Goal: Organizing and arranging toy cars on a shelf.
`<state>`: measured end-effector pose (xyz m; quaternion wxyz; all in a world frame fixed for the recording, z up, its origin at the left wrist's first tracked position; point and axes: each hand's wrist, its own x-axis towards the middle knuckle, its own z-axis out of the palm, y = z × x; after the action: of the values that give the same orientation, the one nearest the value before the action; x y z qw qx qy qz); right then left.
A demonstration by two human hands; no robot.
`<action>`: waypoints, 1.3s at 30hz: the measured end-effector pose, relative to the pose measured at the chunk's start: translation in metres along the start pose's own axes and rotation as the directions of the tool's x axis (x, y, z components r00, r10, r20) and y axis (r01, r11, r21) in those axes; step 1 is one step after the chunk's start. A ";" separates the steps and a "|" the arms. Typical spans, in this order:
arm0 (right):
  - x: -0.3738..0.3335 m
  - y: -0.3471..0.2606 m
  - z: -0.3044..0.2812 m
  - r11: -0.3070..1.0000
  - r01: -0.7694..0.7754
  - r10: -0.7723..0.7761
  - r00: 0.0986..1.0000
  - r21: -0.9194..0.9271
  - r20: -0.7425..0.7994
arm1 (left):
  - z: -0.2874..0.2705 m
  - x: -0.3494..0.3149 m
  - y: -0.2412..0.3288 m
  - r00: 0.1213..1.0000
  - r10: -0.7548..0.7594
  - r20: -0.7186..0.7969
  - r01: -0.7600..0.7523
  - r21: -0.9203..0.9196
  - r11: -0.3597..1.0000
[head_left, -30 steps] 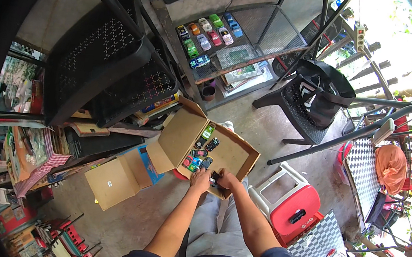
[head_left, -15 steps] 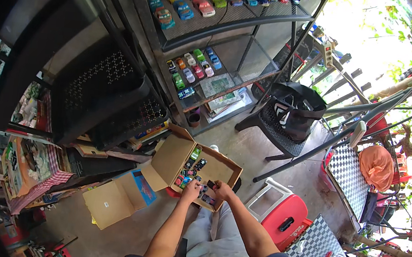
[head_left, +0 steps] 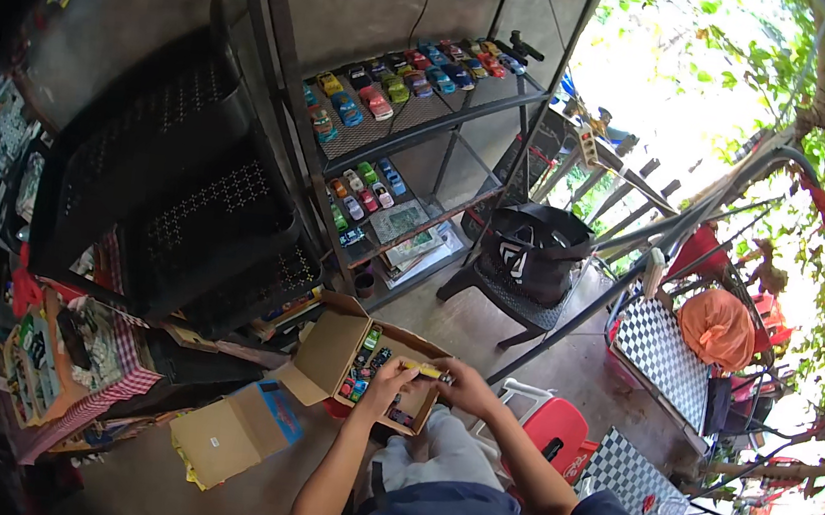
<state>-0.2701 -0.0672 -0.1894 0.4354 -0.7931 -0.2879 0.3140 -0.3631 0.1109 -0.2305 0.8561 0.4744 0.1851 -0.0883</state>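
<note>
My left hand (head_left: 387, 388) and my right hand (head_left: 467, 388) are both closed on a small, long yellow toy car (head_left: 428, 371), held level between their fingertips. Its finer detail is too small to make out. Just beneath it is an open cardboard box (head_left: 331, 347) at my lap, flaps folded back to the left. Several toy cars (head_left: 362, 365) in green, black, red and blue lie inside along its left part. A dark purple toy car (head_left: 400, 416) sits in the near corner, below my hands.
More toy cars (head_left: 375, 104) stand in rows on a black metal rack (head_left: 427, 123) ahead. An open flat carton (head_left: 225, 431) lies at left. Black plastic chairs (head_left: 207, 206) are stacked there. To the right are a stool with a black bag (head_left: 533, 255) and a red cooler (head_left: 555, 428).
Both hands have risen from inside the box and now hold the yellow toy car above it. My head view has tilted upward, showing more of the wall and rack.
</note>
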 end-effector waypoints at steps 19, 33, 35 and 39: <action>-0.018 -0.083 -0.138 0.970 0.203 -0.171 0.962 0.136 -0.212 | 0.131 0.018 0.141 0.895 0.397 0.204 -0.419 0.690 0.590; 0.136 -0.026 -0.163 0.902 0.400 -0.368 0.909 -0.162 0.197 | 0.096 0.099 0.139 0.862 0.506 -0.019 -0.172 0.929 0.327; 0.170 -0.010 -0.156 0.838 0.499 -0.445 0.859 -0.220 0.253 | 0.080 0.118 0.135 0.853 0.518 -0.062 -0.139 0.930 0.340; 0.232 0.014 -0.132 0.777 0.580 -0.533 0.813 -0.244 0.235 | 0.033 0.159 0.116 0.828 0.548 -0.115 -0.044 0.962 0.269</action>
<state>-0.0207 0.0287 -0.2028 0.3578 -0.7028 -0.5870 0.1827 -0.1717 0.1488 -0.1878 0.3598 0.9088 0.1878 0.0965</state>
